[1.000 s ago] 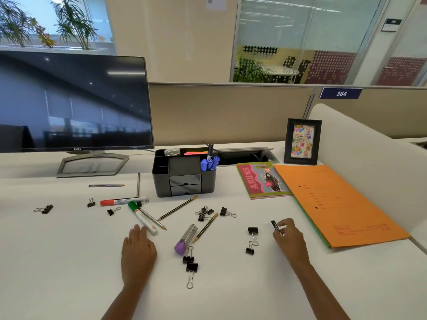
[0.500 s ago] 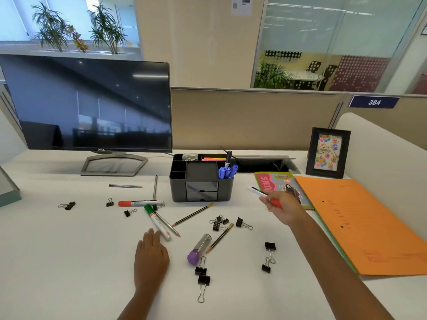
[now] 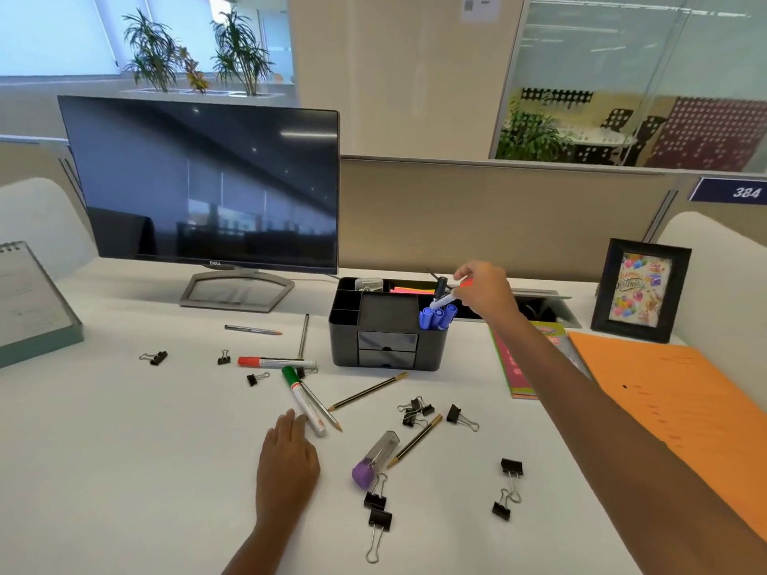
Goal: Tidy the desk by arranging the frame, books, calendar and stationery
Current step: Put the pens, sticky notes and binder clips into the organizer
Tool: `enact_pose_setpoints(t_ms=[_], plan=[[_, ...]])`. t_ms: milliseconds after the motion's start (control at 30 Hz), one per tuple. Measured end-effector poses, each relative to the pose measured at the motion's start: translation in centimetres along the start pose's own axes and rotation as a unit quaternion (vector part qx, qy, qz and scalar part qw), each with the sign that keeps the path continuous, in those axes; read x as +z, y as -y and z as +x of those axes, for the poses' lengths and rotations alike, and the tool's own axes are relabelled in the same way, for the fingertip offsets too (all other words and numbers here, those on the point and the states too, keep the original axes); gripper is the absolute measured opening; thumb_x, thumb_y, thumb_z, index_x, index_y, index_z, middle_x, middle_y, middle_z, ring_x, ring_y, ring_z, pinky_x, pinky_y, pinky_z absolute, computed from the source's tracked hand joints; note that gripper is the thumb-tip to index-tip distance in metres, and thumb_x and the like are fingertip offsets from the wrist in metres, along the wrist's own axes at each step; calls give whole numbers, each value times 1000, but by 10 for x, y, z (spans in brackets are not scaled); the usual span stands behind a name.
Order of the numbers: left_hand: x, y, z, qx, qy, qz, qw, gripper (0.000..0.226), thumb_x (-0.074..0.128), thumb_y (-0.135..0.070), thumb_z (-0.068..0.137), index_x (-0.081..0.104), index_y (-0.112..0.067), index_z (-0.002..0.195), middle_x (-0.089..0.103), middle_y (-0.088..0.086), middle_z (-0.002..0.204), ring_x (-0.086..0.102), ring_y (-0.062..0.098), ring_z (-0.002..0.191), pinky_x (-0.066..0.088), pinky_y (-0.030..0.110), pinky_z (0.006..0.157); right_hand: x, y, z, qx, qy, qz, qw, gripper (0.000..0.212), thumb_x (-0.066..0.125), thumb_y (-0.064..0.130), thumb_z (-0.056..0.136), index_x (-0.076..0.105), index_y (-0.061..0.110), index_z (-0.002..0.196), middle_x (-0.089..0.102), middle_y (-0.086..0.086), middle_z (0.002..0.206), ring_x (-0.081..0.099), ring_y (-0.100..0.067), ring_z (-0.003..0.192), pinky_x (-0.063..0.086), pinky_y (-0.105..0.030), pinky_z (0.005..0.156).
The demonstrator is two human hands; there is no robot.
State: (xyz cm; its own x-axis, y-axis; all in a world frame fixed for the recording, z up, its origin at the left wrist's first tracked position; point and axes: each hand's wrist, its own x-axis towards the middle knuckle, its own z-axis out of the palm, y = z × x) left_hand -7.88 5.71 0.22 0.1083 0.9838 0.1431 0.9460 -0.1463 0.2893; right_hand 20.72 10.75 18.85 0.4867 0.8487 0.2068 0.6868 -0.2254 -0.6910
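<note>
Marker (image 3: 444, 301), white, pinched in the right hand (image 3: 483, 290), points down over the right compartment of the black organiser (image 3: 386, 325), above blue pens (image 3: 438, 316), far across the desk (image 3: 124, 450). Left hand (image 3: 288, 462) lies flat, relaxed, just beside the green marker (image 3: 301, 402).

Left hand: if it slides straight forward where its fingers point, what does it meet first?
Probably the green-capped marker, which lies just ahead of the left hand; whether they already touch is unclear.
</note>
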Motion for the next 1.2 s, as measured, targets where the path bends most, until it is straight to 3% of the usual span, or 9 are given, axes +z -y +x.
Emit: enact_pose_setpoints(t_ms=[200, 333, 467, 700, 800, 933, 1033, 1100, 1200], plan=[[-1, -1, 3, -2, 10, -8, 1000, 48, 29, -14, 71, 69, 2, 92, 71, 19, 96, 69, 33, 87, 56, 43, 70, 20, -1, 2, -48, -1, -62, 997, 22, 50, -8, 83, 62, 2, 98, 62, -17, 105, 58, -31, 92, 41, -28, 69], [-1, -2, 6, -5, 15, -3, 1000, 50, 28, -16, 71, 69, 4, 93, 71, 19, 96, 69, 32, 88, 55, 43, 72, 30, -1, -7, -116, -55, -58, 990, 24, 42, -8, 85, 64, 0, 93, 61, -19, 98, 58, -32, 85, 46, -37, 71], [2, -2, 9, -15, 17, -2, 1000, 52, 28, -17, 73, 67, 6, 98, 69, 21, 100, 68, 35, 91, 54, 46, 76, 49, 11, -34, -219, -96, -11, 971, 18, 49, -8, 82, 65, 0, 83, 60, -16, 85, 57, -25, 75, 37, -24, 64], [3, 2, 15, -11, 23, 19, 999, 42, 48, -11, 67, 68, 7, 99, 69, 22, 103, 67, 36, 94, 53, 49, 76, 127, 25, -93, -194, 97, 12, 976, 18, 49, 5, 89, 66, 6, 93, 64, -11, 95, 58, -17, 83, 47, -24, 76], [2, 11, 19, 11, 35, 31, 999, 46, 41, -18, 71, 69, 3, 101, 69, 17, 106, 68, 31, 96, 52, 45, 79, 162, 32, -110, -164, 169, -9, 972, 20, 48, 10, 91, 65, 9, 101, 65, -9, 104, 58, -19, 95, 44, -25, 84], [4, 31, 29, 55, 75, 18, 996, 55, 32, -29, 75, 69, -3, 107, 68, 11, 112, 67, 25, 100, 52, 42, 82, 196, 48, -117, -114, 210, -54, 970, 25, 48, 18, 92, 62, 9, 112, 62, -9, 111, 57, -20, 98, 43, -25, 77], [6, 46, 40, 89, 58, -10, 994, 54, 33, -32, 78, 67, -6, 111, 66, 7, 117, 65, 22, 106, 47, 35, 93, 212, 55, -115, -94, 220, -97, 966, 30, 49, 23, 93, 57, 8, 119, 59, -10, 116, 56, -22, 104, 39, -23, 73], [3, 49, 45, 90, 61, -18, 994, 56, 31, -34, 79, 65, -6, 115, 64, 7, 121, 62, 21, 109, 35, 30, 104, 221, 58, -115, -92, 225, -128, 962, 33, 50, 23, 93, 53, 9, 122, 56, -11, 119, 54, -22, 108, 43, -25, 81], [2, 53, 51, 121, 36, -4, 992, 80, 1, -45, 76, 26, -10, 144, 18, 3, 152, 22, 19, 141, 1, 28, 114, 231, 60, -116, -95, 224, -157, 957, 33, 49, 22, 93, 49, 10, 124, 53, -10, 123, 50, -22, 112, 43, -28, 89]])
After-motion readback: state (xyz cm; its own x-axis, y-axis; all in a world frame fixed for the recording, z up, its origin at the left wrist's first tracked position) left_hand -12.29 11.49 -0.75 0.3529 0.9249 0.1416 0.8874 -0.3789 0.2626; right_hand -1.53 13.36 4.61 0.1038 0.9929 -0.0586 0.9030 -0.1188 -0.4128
